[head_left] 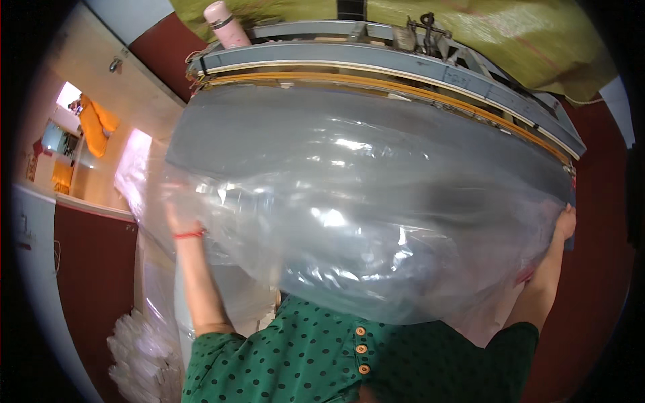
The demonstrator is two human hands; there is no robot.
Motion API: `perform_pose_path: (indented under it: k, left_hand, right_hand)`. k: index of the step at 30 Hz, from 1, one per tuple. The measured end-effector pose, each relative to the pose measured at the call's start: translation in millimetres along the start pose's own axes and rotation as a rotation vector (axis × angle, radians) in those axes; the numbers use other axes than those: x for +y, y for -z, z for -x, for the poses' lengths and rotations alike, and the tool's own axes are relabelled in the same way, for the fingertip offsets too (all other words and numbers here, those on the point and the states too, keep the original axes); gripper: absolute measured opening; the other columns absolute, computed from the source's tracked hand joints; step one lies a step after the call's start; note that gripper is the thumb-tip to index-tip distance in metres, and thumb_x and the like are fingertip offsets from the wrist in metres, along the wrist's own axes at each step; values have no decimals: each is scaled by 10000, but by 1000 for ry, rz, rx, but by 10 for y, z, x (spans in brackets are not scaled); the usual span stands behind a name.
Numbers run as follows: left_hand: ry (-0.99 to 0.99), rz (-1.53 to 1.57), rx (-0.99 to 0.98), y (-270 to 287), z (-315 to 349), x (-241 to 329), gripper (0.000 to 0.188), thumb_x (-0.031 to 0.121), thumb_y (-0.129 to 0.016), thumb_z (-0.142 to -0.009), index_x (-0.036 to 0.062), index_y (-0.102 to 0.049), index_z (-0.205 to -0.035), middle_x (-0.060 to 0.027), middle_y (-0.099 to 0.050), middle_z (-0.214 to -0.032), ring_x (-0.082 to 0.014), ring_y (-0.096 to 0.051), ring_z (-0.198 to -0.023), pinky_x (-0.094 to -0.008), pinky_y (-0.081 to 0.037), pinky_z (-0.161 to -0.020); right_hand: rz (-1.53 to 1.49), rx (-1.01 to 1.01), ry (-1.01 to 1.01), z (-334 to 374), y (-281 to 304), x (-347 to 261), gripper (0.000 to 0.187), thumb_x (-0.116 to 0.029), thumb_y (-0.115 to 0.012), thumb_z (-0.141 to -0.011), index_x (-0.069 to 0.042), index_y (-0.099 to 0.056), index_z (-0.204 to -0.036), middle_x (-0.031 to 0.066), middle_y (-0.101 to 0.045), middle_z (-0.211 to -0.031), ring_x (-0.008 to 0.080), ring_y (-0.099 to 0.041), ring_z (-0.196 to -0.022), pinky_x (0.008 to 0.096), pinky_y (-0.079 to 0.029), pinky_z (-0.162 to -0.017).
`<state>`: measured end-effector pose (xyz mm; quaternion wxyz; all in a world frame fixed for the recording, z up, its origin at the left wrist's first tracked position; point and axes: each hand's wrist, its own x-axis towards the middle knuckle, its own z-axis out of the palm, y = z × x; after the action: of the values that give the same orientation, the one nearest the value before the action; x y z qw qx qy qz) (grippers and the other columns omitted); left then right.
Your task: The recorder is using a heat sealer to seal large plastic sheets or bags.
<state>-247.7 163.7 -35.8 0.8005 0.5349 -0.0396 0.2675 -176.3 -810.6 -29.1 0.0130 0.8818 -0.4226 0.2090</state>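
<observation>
A wide sheet of clear plastic film [329, 174] spreads over a grey work surface and sags in shiny folds in front of my body. At its right edge my right hand [568, 220] is closed on the film. My left hand [176, 208], with a red string at the wrist, is at the film's left side. Film covers its fingers and they look smeared, so their grip does not show.
Along the far side runs a grey metal bar [396, 60] with an orange strip [390, 86] below it. A pink bottle [226, 25] stands behind its left end. Bundled clear plastic [144, 356] lies at lower left. A door [111, 50] is at far left, green sheeting [497, 33] at the back.
</observation>
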Motion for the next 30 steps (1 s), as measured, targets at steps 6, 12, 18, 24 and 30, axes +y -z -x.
perform_pose_path:
  k: [6,12,18,24,30]
  left_hand:
    - [-513,-1880,422,-617,-1518,1617,221,229,-473,-840,18,-507,-897,-107,-564,-740,-243,-555,-712,-361,-434,-604]
    - [-1117,-1711,-359,-1995,-1740,1157,225,42,-533,-722,45,-528,-948,-113,-531,-845,-277,-512,-834,-372,-427,-688]
    - [-116,-1570,-849,-1188,-929,-527,614,261,-531,-778,76,-268,-1302,-116,-231,-1363,-270,-165,-1276,-459,-164,-1004]
    - [-84,-1707,-774,-1186,-1117,-561,596,306,-503,-790,75,-284,-1293,-93,-233,-1367,-267,-189,-1269,-470,-189,-990]
    - [-298,-1555,-748,-1321,-1482,-888,418,285,-500,-786,40,-485,-1125,-124,-455,-1193,-295,-419,-1098,-390,-326,-910]
  right_hand:
    - [57,-7,50,12,52,-72,376,-393,-318,-875,-78,-511,-948,175,-567,-930,385,-523,-869,473,-413,-692]
    - [-8,32,36,51,65,-33,371,-376,-315,-880,-65,-511,-930,183,-568,-900,396,-516,-844,472,-404,-673]
    - [-49,3,62,-12,-58,-56,371,-369,-313,-881,-61,-512,-937,195,-557,-911,403,-505,-848,465,-399,-664]
    - [-109,1,57,-62,-115,116,419,-386,-342,-877,-28,-513,-1012,193,-560,-947,368,-517,-879,391,-403,-724]
    - [-937,-254,-74,-650,-253,1435,375,-338,-449,-863,-13,-538,-1027,85,-583,-916,182,-533,-867,298,-402,-760]
